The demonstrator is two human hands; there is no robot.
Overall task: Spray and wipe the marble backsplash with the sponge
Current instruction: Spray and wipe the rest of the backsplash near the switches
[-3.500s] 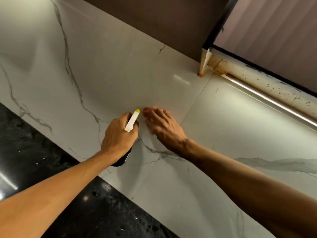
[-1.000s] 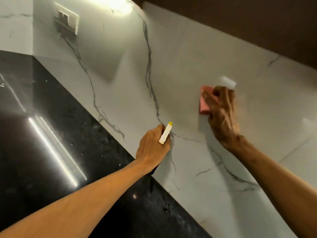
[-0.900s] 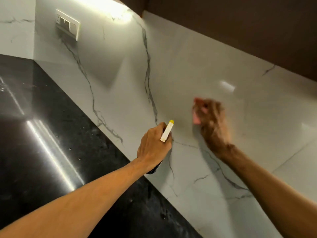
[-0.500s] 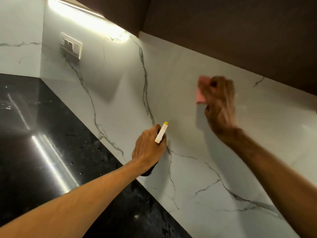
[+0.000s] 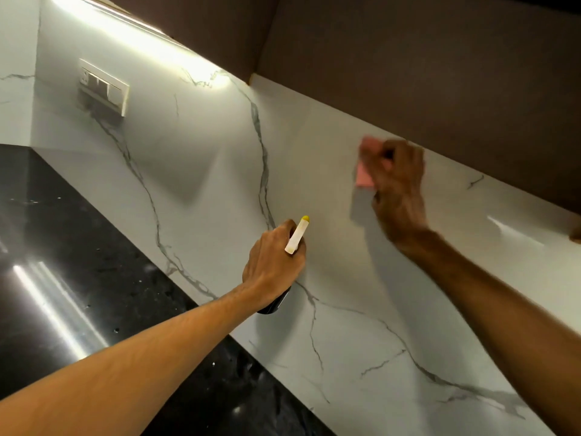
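Note:
The white marble backsplash [image 5: 201, 171] with grey veins runs from upper left to lower right. My right hand [image 5: 397, 196] grips a pink sponge [image 5: 364, 174] and presses it against the marble just under the brown cabinet; both are motion-blurred. My left hand [image 5: 273, 265] grips a spray bottle, its white nozzle with a yellow tip [image 5: 298, 235] pointing up at the wall; the dark bottle body [image 5: 274, 305] shows below the hand.
A black speckled countertop [image 5: 78, 278] lies at lower left. A white switch plate [image 5: 103, 88] is mounted on the wall at upper left under a bright light strip [image 5: 132, 33]. Brown upper cabinets [image 5: 424, 73] overhang the backsplash.
My right hand has rubbed the sponge down and back up the wall, and now sits higher near the cabinet edge. The left hand keeps the bottle in much the same place.

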